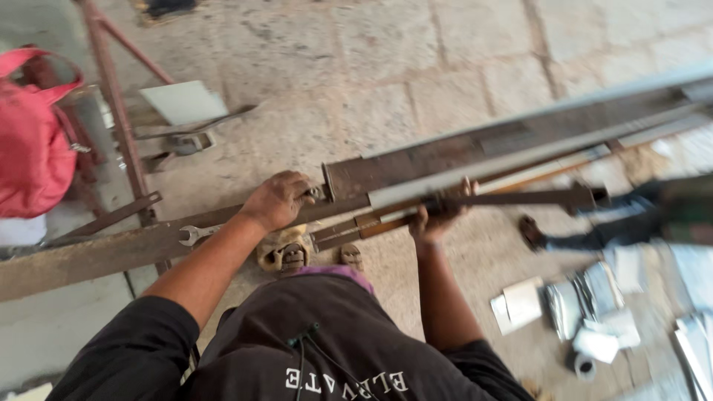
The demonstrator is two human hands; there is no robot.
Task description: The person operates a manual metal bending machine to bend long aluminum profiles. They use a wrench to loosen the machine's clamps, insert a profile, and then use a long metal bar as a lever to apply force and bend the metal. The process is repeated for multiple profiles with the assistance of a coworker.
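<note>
Head view is looking straight down past a dark shirt, so both arms are running up from the bottom edge. Left hand [278,200] is sitting palm-down on the near end of a long rusty steel beam [416,167], fingers curled over a small bolt or fitting right at the beam's corner; the fingertips are hidden, so I can't tell how tight that grip is. Right hand [438,215] is wrapping fully closed around a dark metal bar [520,198], which is running off to the right of the grip and ending in a blocky head. Just left of the left hand's grip, an open-ended spanner [194,235] is lying on a flat rusty rail [82,260]. Below the grips, sandalled feet [293,256] are peeking out, half covered by the beam. Further right, somebody else's leg [594,223] is blurring out, and shiny metal scraps [594,297] are lying on the stone floor [371,59]. Far end of the beam is cut off by the frame.
</note>
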